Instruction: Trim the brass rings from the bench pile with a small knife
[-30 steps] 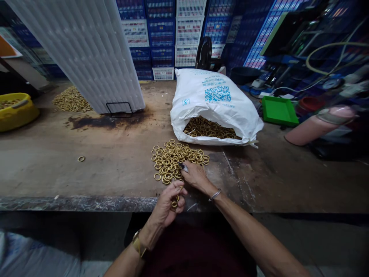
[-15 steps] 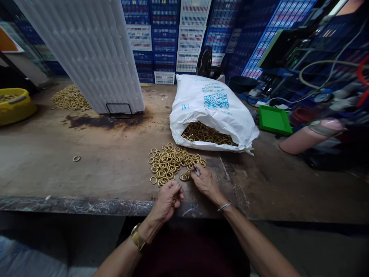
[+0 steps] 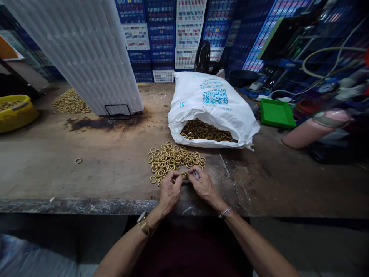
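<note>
Left hand (image 3: pixel 170 189) nearly closed, thumb and finger pinching ring (image 3: pixel 183 176); right hand (image 3: pixel 204 187) curled, fingertips at ring's far side, grip on ring cannot be told; grey item (image 3: pixel 196 175) at right fingers, unidentifiable; ring near pile (image 3: pixel 170 158) on table (image 3: pixel 115 169); open sack (image 3: pixel 193 94) behind pile.

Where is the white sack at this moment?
In the head view, the white sack lies just right of centre on the worktable, directly beyond the loose ring pile and left of the green tray.
</note>
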The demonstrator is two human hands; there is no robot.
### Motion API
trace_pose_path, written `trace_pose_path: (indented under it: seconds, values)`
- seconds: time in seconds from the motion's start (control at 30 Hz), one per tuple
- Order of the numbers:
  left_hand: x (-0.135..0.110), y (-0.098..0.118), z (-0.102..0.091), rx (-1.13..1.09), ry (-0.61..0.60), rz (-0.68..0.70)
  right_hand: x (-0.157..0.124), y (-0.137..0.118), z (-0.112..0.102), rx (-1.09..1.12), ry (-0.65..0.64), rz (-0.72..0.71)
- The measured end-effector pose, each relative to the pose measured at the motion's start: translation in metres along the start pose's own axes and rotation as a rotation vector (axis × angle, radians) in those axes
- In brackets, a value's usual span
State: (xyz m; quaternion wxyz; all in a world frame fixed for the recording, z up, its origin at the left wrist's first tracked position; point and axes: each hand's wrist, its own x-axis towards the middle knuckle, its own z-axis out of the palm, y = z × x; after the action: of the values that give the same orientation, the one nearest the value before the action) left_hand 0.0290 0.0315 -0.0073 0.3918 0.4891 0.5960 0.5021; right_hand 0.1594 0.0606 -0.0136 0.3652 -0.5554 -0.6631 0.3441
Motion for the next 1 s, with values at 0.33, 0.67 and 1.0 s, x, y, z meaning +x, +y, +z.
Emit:
trace_pose_path:
  seconds: [0.33,0.67,1.0]
  values:
    - [-0.003,-0.008,0.0,0.261,0.026,0.27,-0.002,-0.011,0.002,0.333,-0.098,0.214]
    - [0.002,-0.004,-0.002,0.051,-0.025,0.069,0.001,-0.003,0.004,0.416,-0.12,0.325]
    - [0.005,-0.005,-0.004,-0.292,-0.045,-0.178,0.004,-0.004,0.004,0.329,-0.233,0.331]
